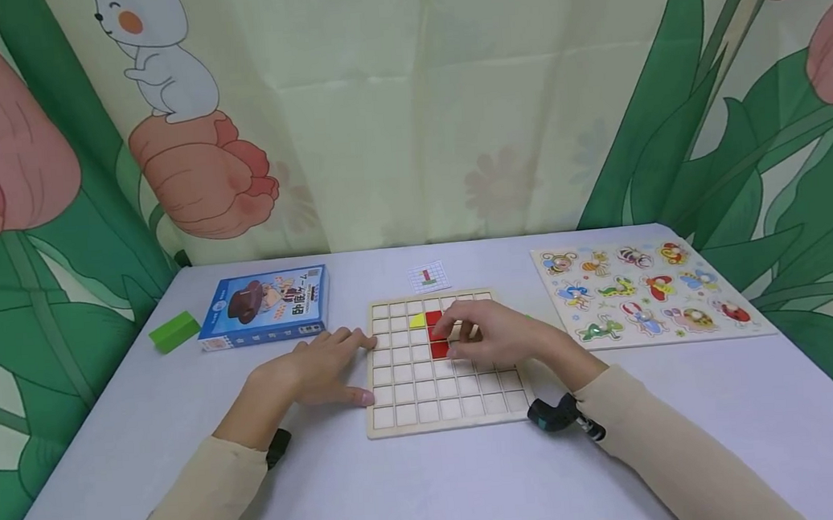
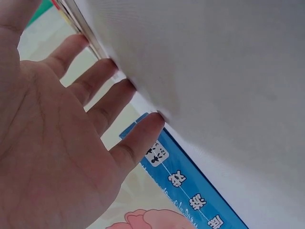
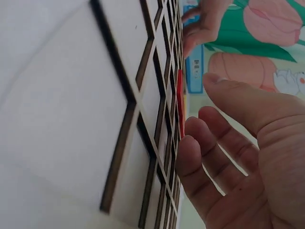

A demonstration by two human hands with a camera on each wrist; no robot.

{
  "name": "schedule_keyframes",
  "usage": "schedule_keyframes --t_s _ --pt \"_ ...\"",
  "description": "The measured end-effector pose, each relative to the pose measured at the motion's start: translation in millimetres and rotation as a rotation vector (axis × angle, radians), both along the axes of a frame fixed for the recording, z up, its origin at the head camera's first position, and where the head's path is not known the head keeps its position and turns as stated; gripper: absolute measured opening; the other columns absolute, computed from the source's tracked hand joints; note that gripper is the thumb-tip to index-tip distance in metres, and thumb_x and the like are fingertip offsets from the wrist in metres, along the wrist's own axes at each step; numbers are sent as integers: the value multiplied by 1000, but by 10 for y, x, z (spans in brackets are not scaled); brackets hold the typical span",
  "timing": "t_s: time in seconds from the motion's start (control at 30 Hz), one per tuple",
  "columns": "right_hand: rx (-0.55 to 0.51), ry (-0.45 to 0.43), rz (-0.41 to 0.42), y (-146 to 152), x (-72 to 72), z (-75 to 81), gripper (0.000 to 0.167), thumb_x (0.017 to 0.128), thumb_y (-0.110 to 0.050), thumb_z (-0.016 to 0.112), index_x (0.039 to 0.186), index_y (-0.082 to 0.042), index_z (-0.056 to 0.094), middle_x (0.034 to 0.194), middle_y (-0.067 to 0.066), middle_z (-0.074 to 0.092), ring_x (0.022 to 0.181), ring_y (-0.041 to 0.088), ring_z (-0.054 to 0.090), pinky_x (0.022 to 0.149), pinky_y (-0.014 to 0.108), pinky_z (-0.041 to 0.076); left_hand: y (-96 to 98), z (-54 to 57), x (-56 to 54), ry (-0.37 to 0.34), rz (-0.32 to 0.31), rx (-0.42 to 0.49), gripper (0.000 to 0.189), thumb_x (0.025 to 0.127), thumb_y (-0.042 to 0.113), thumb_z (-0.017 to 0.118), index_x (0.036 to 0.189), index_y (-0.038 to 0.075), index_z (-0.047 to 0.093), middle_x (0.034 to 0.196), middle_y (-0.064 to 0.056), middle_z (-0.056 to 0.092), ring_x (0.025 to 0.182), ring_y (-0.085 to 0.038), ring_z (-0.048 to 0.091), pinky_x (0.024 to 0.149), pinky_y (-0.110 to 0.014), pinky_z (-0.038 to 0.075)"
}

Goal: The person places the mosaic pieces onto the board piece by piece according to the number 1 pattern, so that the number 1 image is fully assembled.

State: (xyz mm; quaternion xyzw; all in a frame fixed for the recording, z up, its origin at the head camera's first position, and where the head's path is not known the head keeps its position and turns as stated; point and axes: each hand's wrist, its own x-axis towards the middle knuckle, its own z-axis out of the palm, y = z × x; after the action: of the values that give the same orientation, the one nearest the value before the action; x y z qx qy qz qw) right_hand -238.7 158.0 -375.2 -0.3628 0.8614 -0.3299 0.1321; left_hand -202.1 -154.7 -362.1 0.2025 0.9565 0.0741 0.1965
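Note:
A wooden grid board [image 1: 427,411] lies flat on the table in front of the person. The left hand [image 1: 326,369] rests at its left edge, thumb and fingertips spread along the rim. Over the board hovers the right hand [image 1: 494,333], its fingers bent beside red pieces [image 1: 439,349] set in the grid. A yellow piece [image 1: 417,321] adjoins the red on the left. In the right wrist view, thumb and fingertips of the right hand [image 3: 233,152] stand apart with nothing between them, near a red piece [image 3: 180,98]. Part of the red is hidden in the head view.
Behind the board lies a small pattern card [image 1: 428,277]. A blue game box [image 1: 264,309] and a green block [image 1: 175,332] are at the left. On the right is an insect picture board [image 1: 640,293]. A bit of green shows behind the right hand. A printed curtain [image 1: 407,132] hangs behind.

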Motion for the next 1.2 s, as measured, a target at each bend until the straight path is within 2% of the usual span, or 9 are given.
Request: schedule_keyframes --t_s 0.27,0.57,0.9,1.2 --pt "12 52 -18 122 73 124 31 95 -21 76 125 -15 69 113 -2 67 92 14 63 82 31 59 -6 -17 -5 1 -7 1 88 83 65 75 154 26 42 157 -10 44 145 -38 40 112 -73 32" --pt "-7 63 -6 305 114 210 31 96 -20 74 125 -12 68 115 4 68 92 16 63 80 33 59 -2 -14 2 0 0 3 89 83 65 75 154 25 42 156 -11 45 145 -39 40 112 -74 32" --pt "-31 47 -59 520 155 111 29 98 -25 73 123 -13 68 116 0 68 94 16 63 80 32 58 4 25 -4 -5 -10 -17 89 83 64 75 155 25 41 155 -11 44 143 -38 41 110 -73 35" --pt "-16 103 -88 755 202 117 30 96 -29 75 121 -15 70 114 -2 70 91 12 64 78 31 58 17 47 34 -22 2 -9 90 84 62 76 157 24 40 158 -13 41 145 -40 38 110 -73 35"
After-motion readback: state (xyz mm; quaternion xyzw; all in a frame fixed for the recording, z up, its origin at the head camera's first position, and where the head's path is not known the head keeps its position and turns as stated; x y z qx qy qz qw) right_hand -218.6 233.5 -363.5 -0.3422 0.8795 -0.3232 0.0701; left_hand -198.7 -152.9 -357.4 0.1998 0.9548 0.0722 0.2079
